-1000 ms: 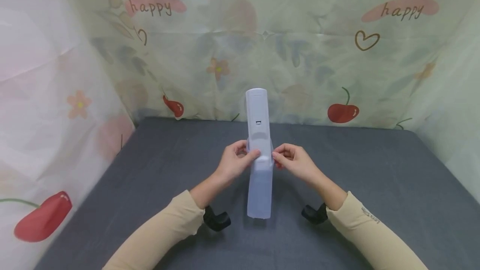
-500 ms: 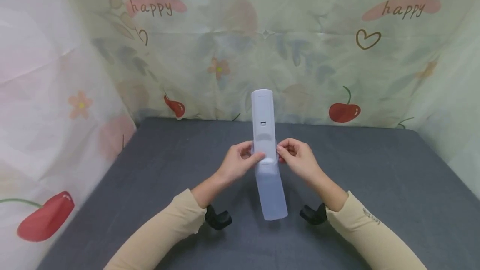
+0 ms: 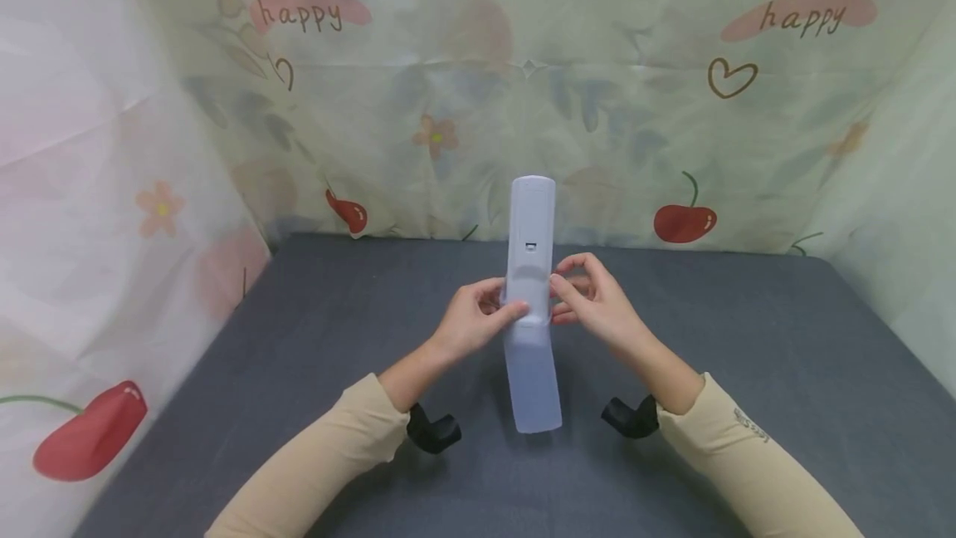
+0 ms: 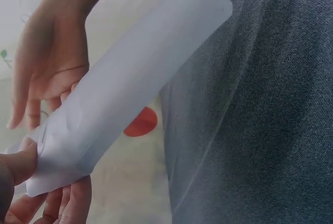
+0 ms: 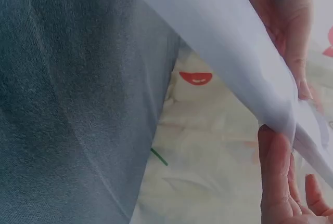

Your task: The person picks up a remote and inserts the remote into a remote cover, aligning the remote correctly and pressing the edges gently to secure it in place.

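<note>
A long white plastic device [image 3: 531, 272] stands nearly upright at the middle in the head view, with a small dark socket on its upper part. Its paler lower section [image 3: 534, 384] bends slightly at a joint. My left hand [image 3: 474, 318] grips it near the joint, thumb across the near face and fingers behind. In the left wrist view the device [image 4: 125, 78] runs diagonally from that hand [image 4: 62, 203]. At the right edge, my right hand [image 3: 597, 301] touches it with loosely bent fingers. The right wrist view shows a fingertip of this hand [image 5: 281, 182] against the device [image 5: 223, 42].
A dark grey cloth covers the table [image 3: 336, 297]. Behind it hangs a pale curtain [image 3: 478, 106] printed with cherries, hearts and words, and another sheet [image 3: 112, 214] hangs at left. Black wrist mounts [image 3: 433, 432] sit below both sleeves.
The device has shifted a little to the right; its lower section swung right, then slightly back. My right hand has moved up along the edge and its fingers have loosened and spread.
</note>
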`<state>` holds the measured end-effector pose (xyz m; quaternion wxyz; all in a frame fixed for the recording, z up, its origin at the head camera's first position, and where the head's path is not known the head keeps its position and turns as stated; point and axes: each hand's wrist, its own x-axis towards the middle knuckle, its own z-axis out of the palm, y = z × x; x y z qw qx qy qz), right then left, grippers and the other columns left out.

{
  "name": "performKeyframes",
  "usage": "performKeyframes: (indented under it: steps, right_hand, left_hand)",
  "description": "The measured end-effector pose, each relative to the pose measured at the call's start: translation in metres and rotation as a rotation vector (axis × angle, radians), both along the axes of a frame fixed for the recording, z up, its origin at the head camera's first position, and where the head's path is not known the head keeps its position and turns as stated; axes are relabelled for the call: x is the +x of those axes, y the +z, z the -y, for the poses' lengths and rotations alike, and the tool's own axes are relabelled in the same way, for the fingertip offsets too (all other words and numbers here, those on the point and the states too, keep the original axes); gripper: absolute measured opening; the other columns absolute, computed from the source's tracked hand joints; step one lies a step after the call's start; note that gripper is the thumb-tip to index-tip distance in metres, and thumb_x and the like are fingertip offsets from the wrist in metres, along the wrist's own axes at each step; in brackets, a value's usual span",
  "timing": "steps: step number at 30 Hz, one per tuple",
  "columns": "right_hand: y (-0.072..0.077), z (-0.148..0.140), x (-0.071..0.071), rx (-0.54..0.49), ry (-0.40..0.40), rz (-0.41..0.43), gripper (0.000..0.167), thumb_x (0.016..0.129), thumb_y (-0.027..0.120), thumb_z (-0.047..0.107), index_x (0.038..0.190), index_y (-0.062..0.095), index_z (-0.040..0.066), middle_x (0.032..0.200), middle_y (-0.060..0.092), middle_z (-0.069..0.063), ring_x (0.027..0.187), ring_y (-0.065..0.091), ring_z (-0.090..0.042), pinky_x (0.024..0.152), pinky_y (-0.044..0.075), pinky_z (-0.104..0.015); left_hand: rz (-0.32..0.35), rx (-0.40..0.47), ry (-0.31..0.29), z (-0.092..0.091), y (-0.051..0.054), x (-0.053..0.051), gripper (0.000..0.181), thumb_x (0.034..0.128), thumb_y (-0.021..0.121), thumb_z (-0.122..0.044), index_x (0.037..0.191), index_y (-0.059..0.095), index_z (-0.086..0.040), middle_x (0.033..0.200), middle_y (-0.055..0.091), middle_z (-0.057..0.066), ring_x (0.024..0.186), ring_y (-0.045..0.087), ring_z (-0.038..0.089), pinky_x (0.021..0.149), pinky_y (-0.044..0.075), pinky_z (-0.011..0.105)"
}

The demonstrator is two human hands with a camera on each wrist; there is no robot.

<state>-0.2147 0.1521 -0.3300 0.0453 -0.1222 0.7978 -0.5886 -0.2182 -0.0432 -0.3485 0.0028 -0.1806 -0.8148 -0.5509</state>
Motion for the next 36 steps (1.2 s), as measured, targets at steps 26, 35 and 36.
performKeyframes:
  steps: [26, 35, 36]
  right_hand:
    - [0.0016, -0.0080, -0.0055, 0.082, 0.007, -0.066, 0.046, 0.095, 0.054, 0.028, 0.129, 0.041, 0.000, 0.115, 0.052, -0.022, 0.077, 0.068, -0.016, 0.072, 0.057, -0.028]
    - [0.0011, -0.0076, -0.0067, 0.162, 0.067, -0.063, 0.042, 0.095, 0.054, 0.026, 0.126, 0.044, -0.002, 0.112, 0.054, -0.022, 0.076, 0.066, -0.018, 0.074, 0.056, -0.033]
    - [0.0011, -0.0076, -0.0066, 0.168, 0.078, -0.063, 0.042, 0.095, 0.054, 0.026, 0.125, 0.044, -0.002, 0.111, 0.055, -0.022, 0.076, 0.066, -0.019, 0.074, 0.056, -0.034]
  left_hand:
    - [0.319, 0.216, 0.059, 0.0064, 0.0003, -0.0018, 0.023, 0.0898, 0.062, -0.013, 0.107, 0.066, 0.003, 0.103, 0.067, 0.017, 0.078, 0.063, 0.008, 0.080, 0.056, 0.036]
    - [0.320, 0.233, 0.103, 0.0019, -0.0019, -0.0008, 0.022, 0.0902, 0.061, -0.011, 0.105, 0.067, 0.004, 0.099, 0.068, 0.018, 0.076, 0.063, 0.008, 0.074, 0.057, 0.029]
    - [0.325, 0.237, 0.105, 0.0017, -0.0021, -0.0006, 0.022, 0.0904, 0.061, -0.011, 0.105, 0.067, 0.004, 0.100, 0.068, 0.019, 0.076, 0.063, 0.008, 0.074, 0.057, 0.030]
